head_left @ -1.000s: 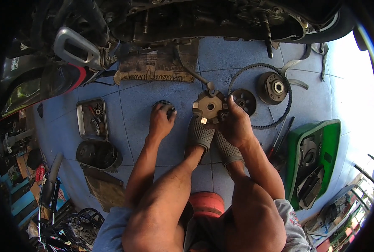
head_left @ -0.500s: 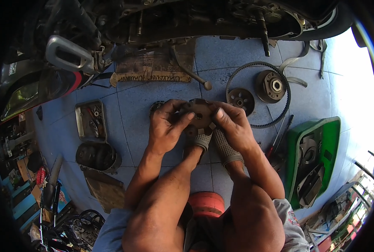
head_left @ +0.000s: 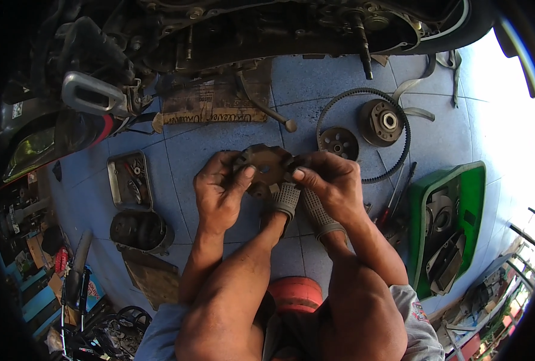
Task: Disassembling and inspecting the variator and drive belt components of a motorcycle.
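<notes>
My left hand (head_left: 218,188) is closed on a dirty brown metal plate (head_left: 272,172), a variator ramp plate by its look, with a round hole in its middle and notched edges. Its thumb lies along the left side of the plate. At the plate's right edge my right hand (head_left: 333,183) is pinched, thumb against fingers; whatever is between them is dark and too small to make out. Below the plate, on the floor, are my feet in grey perforated shoes (head_left: 288,200).
Ahead stands a partly dismantled scooter (head_left: 267,36). A drive belt (head_left: 407,144) circles a clutch assembly (head_left: 380,123) and a clutch bell (head_left: 338,143). To the right lies a green bin (head_left: 416,240) of parts; to the left, a metal tray (head_left: 116,186) of small parts and a dark housing (head_left: 138,228).
Both hands have shifted left with the plate. The plate is now turned, so its central hole shows more fully. My right fingers have moved to its outer right edge.
</notes>
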Tool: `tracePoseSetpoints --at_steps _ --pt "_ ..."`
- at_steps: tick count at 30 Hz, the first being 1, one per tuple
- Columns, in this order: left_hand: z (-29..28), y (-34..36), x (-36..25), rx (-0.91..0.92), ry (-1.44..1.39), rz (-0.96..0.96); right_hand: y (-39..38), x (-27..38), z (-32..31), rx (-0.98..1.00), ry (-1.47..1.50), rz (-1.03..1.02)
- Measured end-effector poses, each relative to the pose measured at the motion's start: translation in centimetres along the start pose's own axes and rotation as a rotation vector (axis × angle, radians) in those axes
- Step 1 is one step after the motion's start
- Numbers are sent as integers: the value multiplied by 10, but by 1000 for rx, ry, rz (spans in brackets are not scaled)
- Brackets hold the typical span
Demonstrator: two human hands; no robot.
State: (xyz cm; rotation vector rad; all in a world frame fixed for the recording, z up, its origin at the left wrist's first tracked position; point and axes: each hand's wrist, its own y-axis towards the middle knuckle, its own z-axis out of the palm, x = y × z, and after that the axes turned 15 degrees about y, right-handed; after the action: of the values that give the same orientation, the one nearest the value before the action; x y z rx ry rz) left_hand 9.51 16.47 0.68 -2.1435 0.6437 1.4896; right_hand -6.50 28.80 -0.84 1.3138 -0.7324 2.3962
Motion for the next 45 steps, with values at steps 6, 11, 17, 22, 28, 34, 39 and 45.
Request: tracePoseSetpoints --at_steps 6,11,17,22,28,34,39,45 --pt "-9 -1 -4 -52 -153 38 -4 14 -8 146 -77 -236" --pt "-11 -3 -10 -85 -181 76 -5 15 -4 194 -115 -304" --pt "-13 -6 -14 -74 -135 117 -6 11 -1 171 104 -213" --pt "-13 -8 -24 -61 -97 166 -6 12 -4 204 121 -210" --pt "-16 -10 -29 -27 -85 192 -5 6 -6 235 227 -158" --pt "-14 -11 -31 -29 -101 178 -6 7 -5 259 353 -87" --pt "-13 -11 -32 -37 -112 167 -6 3 -7 274 468 1" --pt "-17 -12 -31 -11 -106 159 -7 1 -7 276 635 130"
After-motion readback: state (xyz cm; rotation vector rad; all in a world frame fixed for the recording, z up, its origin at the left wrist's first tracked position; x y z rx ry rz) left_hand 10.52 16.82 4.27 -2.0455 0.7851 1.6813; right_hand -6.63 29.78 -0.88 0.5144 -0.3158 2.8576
